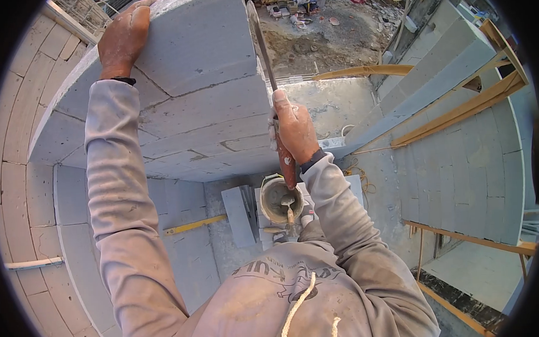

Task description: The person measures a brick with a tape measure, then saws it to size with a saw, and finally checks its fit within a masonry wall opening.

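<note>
"From where I'm standing, the hands are well apart. See the left hand (pixel 124 40), laid over the top edge of the block wall (pixel 208 116)?"

"I do, though I can't tell how firmly it grips; the fingertips are hidden. The right hand (pixel 295 129) is closed round the reddish handle (pixel 286 163) of that long-bladed tool (pixel 264 54)."

"And the tool points away from the body, right by the end of the top block (pixel 200 43). Touching it?"

"Can't tell. What worries me is a snag: if the blade caught that edge, it could twist in the grip, or chip the corner."

"The left hand's clear of the blade, at least. But if the top block isn't well bonded, a hard shove could shift it."

"Then look lower. There's a bucket (pixel 262 215) down there with a trowel (pixel 290 212) in it, and loose slabs (pixel 238 218) beside. A slackened grip might send the tool down among them."

"Dusty fingers would be enough to cause it."
</note>
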`<control>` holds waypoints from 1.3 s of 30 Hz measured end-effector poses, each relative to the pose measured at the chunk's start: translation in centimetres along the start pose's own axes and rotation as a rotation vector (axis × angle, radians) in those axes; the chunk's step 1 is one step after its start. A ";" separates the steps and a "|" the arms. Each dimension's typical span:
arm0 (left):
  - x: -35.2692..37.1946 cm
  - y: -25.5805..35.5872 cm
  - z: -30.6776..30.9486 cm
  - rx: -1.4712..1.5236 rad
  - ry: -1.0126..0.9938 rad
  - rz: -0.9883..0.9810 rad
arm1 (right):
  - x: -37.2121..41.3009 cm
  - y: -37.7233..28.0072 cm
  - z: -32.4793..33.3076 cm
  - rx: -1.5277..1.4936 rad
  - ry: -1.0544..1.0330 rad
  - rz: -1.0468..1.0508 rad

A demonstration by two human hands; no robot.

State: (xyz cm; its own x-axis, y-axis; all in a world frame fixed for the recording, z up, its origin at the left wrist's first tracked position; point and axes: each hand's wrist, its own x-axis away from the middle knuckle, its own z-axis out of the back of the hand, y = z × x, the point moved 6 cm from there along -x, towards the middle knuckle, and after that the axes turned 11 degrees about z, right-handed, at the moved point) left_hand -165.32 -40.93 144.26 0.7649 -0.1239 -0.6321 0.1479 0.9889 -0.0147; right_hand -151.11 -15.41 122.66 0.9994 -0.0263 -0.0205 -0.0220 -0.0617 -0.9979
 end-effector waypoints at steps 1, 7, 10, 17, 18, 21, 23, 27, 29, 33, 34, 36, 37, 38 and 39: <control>-0.1 0.2 0.4 -0.040 0.026 -0.064 | -0.1 -2.2 -0.1 -0.046 -0.011 0.110; 0.2 0.1 0.6 0.040 0.000 0.084 | -0.9 4.1 -2.1 -0.116 0.048 -0.067; 0.2 0.1 0.5 0.006 0.023 0.060 | -0.7 2.7 -1.5 -0.090 0.023 -0.025; 1.1 2.3 1.4 -0.187 0.219 -0.207 | -0.4 0.3 -1.8 -0.067 0.070 0.314; 1.2 2.3 1.2 -0.206 0.223 -0.210 | -0.2 1.0 -1.5 -0.065 0.075 0.311; 0.5 2.6 2.0 -0.181 0.281 -0.237 | -1.0 3.1 -0.9 0.027 0.033 -0.071; 1.7 3.4 1.6 -0.117 0.260 -0.272 | 0.6 1.0 -1.0 -0.054 0.030 0.021; 0.9 2.7 1.8 -0.158 0.192 -0.156 | -0.1 -0.7 -1.1 -0.061 0.041 0.247; 1.1 2.8 1.8 -0.147 0.170 -0.137 | -0.5 3.0 -1.4 0.022 0.043 0.144; 1.0 3.3 2.7 -0.077 0.218 -0.155 | 1.3 8.4 -0.4 -0.021 0.048 -0.284; 1.3 3.2 2.5 -0.053 0.217 -0.155 | 1.0 8.0 -0.4 -0.016 0.044 -0.286; 1.5 2.6 1.7 -0.088 0.218 -0.193 | 1.3 4.9 -0.2 -0.112 0.070 -0.045; 1.2 2.6 1.6 -0.129 0.257 -0.239 | 0.8 2.5 -0.3 -0.197 0.059 0.082; 1.2 2.7 1.6 -0.130 0.257 -0.241 | 0.7 1.1 -0.3 -0.199 0.059 0.083; 1.3 2.7 1.6 -0.136 0.233 -0.219 | 0.7 -0.9 -0.3 -0.227 0.041 0.212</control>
State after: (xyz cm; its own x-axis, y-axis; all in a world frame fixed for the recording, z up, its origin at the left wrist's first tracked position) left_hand -162.94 -38.52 144.66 0.5583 -0.3280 -0.7621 0.1963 0.9447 -0.2627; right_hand -150.44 -15.71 123.61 0.9702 -0.1027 -0.2194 -0.2396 -0.2719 -0.9320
